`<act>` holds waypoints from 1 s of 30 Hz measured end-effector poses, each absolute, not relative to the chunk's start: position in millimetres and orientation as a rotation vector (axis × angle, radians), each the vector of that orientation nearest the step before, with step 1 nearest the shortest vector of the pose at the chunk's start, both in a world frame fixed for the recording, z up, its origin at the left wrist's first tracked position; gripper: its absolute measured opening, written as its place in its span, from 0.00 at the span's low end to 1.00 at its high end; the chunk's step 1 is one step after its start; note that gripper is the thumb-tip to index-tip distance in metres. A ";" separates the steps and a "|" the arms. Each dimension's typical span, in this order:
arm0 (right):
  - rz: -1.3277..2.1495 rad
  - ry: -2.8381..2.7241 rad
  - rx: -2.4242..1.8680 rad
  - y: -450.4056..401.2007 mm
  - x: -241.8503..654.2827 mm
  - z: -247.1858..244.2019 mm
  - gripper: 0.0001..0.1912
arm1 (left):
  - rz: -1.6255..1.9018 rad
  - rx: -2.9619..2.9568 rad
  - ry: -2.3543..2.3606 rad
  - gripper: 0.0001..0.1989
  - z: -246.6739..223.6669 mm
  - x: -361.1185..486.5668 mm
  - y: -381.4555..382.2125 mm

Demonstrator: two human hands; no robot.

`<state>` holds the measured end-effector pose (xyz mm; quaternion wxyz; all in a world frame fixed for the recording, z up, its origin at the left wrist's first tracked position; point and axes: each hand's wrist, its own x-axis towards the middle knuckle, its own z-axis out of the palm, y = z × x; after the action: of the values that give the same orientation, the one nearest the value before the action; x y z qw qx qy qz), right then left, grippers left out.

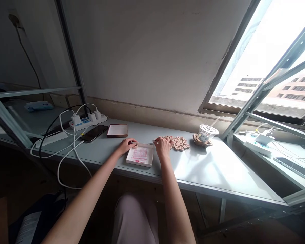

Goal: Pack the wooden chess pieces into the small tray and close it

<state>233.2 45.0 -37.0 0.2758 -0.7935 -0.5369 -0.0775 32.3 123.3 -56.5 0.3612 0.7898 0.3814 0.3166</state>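
Note:
A shallow white box with red lines drawn on its inner floor lies near the desk's front edge. At its far left corner, my left hand is closed on a round wooden Chinese chess piece. Just right of the box, my right hand bends its fingers down over the left end of a group of several Chinese chess pieces. A piece shows at its fingertips, and the hand partly covers others. The grouped pieces lie flat and close together, with dark characters on top.
Behind the box sits a dark-red-edged box part. A phone, a power strip and looping white cables occupy the left. On the right, a plastic cup with a straw stands in a brown holder. Metal posts frame the desk.

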 end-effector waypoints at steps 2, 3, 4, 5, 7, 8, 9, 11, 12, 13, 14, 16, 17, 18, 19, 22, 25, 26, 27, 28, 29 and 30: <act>-0.176 -1.476 -1.978 45.8 229.1 -34.7 0.13 | 0.829 2.043 0.984 0.14 -58.2 32.7 124.6; -0.138 -1.521 -1.888 46.6 226.7 -34.4 0.13 | 0.836 2.055 0.978 0.14 -59.5 32.9 125.7; -0.079 -1.578 -1.796 47.5 224.1 -34.8 0.14 | 0.846 2.065 0.968 0.14 -61.1 33.1 127.1; -0.003 -1.641 -1.705 48.4 221.5 -35.6 0.14 | 0.854 2.070 0.952 0.14 -62.6 33.3 128.6; 0.146 -1.747 -1.549 50.1 217.0 -38.1 0.15 | 0.867 2.063 0.912 0.14 -65.2 33.7 131.2; 0.202 -1.786 -1.499 50.5 215.3 -39.2 0.15 | 0.867 2.055 0.896 0.13 -66.0 33.9 132.1; 0.238 -1.817 -1.472 50.6 213.9 -39.9 0.14 | 0.867 2.048 0.887 0.13 -66.2 34.1 132.6; 0.258 -1.859 -1.470 49.6 212.3 -39.7 0.10 | 0.865 2.046 0.876 0.13 -65.4 34.5 132.3; 0.252 -1.871 -1.484 48.6 212.1 -38.8 0.09 | 0.865 2.048 0.872 0.13 -64.5 34.6 131.8; 0.237 -1.877 -1.499 47.5 212.0 -37.5 0.08 | 0.862 2.052 0.870 0.13 -63.6 34.6 131.2; 0.218 -1.879 -1.508 46.3 212.1 -36.2 0.08 | 0.859 2.059 0.872 0.13 -62.8 34.6 130.8; 0.193 -1.892 -1.512 44.2 211.9 -33.6 0.08 | 0.844 2.076 0.879 0.14 -61.9 34.3 130.5; 0.193 -1.907 -1.514 43.5 211.4 -32.6 0.08 | 0.840 2.086 0.884 0.14 -61.8 34.2 130.7; 0.197 -1.925 -1.522 43.0 210.7 -32.0 0.08 | 0.840 2.096 0.887 0.14 -61.9 34.0 130.9; 0.198 -1.947 -1.534 42.6 209.6 -31.5 0.08 | 0.845 2.107 0.888 0.14 -62.2 34.0 131.1; 0.112 -2.000 -1.590 42.3 205.6 -31.0 0.06 | 0.873 2.122 0.878 0.13 -63.6 34.3 131.8; -0.006 -2.042 -1.618 42.1 203.4 -31.3 0.05 | 0.872 2.112 0.875 0.13 -65.4 34.7 133.0; -0.025 -2.056 -1.617 42.0 203.4 -31.5 0.05 | 0.867 2.109 0.877 0.13 -66.0 34.6 133.5; -0.036 -2.069 -1.611 41.9 203.7 -31.8 0.04 | 0.865 2.112 0.883 0.13 -66.5 34.3 134.0; -0.042 -2.078 -1.602 41.7 204.1 -32.1 0.04 | 0.867 2.122 0.889 0.14 -66.9 33.9 134.5; -0.050 -2.076 -1.593 41.6 204.6 -32.4 0.04 | 0.875 2.139 0.895 0.14 -67.1 33.5 134.8; -0.062 -2.068 -1.584 41.6 205.1 -32.8 0.05 | 0.883 2.160 0.900 0.13 -67.2 33.1 135.0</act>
<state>205.1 41.6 -32.8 0.2649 -0.5862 -0.7652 -0.0230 33.1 135.0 -67.2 0.3148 0.8197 0.3416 0.3351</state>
